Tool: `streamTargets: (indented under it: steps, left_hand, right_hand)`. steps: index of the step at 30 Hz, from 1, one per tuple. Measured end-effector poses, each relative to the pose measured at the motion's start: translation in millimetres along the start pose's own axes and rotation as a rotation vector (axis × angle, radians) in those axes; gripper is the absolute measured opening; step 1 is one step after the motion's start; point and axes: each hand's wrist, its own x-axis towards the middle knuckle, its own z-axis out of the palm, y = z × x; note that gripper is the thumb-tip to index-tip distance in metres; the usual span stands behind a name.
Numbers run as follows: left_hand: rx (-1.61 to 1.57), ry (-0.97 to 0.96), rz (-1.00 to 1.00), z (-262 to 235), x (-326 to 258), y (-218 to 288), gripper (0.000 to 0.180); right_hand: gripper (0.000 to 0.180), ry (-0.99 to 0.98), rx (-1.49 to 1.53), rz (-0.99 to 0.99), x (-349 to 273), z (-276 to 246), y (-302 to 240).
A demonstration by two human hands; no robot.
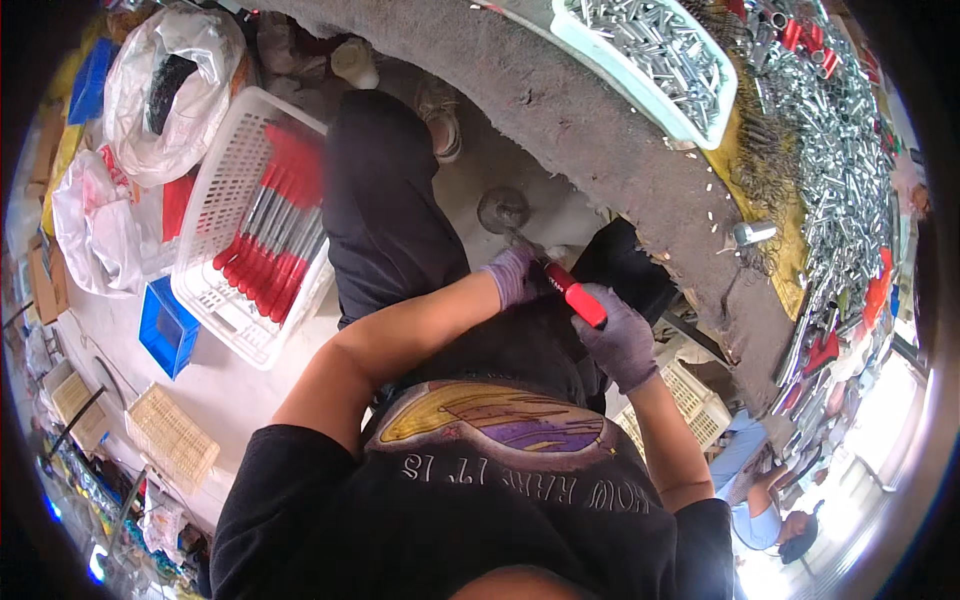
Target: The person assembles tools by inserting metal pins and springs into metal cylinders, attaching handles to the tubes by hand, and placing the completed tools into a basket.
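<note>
Over my lap, a red-handled tool (577, 295) slants between my two grey-gloved hands; its exact kind does not show. My right hand (617, 338) is closed around the red handle. At the tool's other, darker end, my left hand (513, 277) is closed on it, with the fingertips partly hidden. A thin metal part sticks out beyond the left hand, blurred against the floor. To my left, a white plastic basket (213, 190) holds several red-and-grey tools (268, 225) lying side by side, red at both ends.
The workbench (560, 120) curves along the front and right. A pale tray of metal pins (655, 60) stands on it, beside springs (762, 130) and heaped metal parts (840, 170). White bags (165, 150) and a blue bin (168, 328) are left; a co-worker (770, 510) sits right.
</note>
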Motion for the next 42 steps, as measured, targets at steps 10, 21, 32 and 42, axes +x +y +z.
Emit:
streamTargets:
  steps: [10, 21, 32, 42]
  left_hand:
    - [0.222, -0.265, -0.237, -18, 34, -12, 0.02]
    - [0.301, -0.025, 0.045, 14, 3, 4, 0.017]
    - [1.573, -0.282, 1.33, 76, -99, 29, 0.035]
    - [2.072, -0.606, 1.525, 37, -28, 23, 0.036]
  right_hand:
    - [0.04, -0.119, -0.18, 0.163, 38, 46, 16]
    - [0.044, -0.138, -0.181, 0.187, 63, 49, 10]
    - [0.048, -0.136, -0.437, 0.212, 142, 72, -1]
    - [0.047, -0.04, -0.4, 0.26, 163, 66, -29]
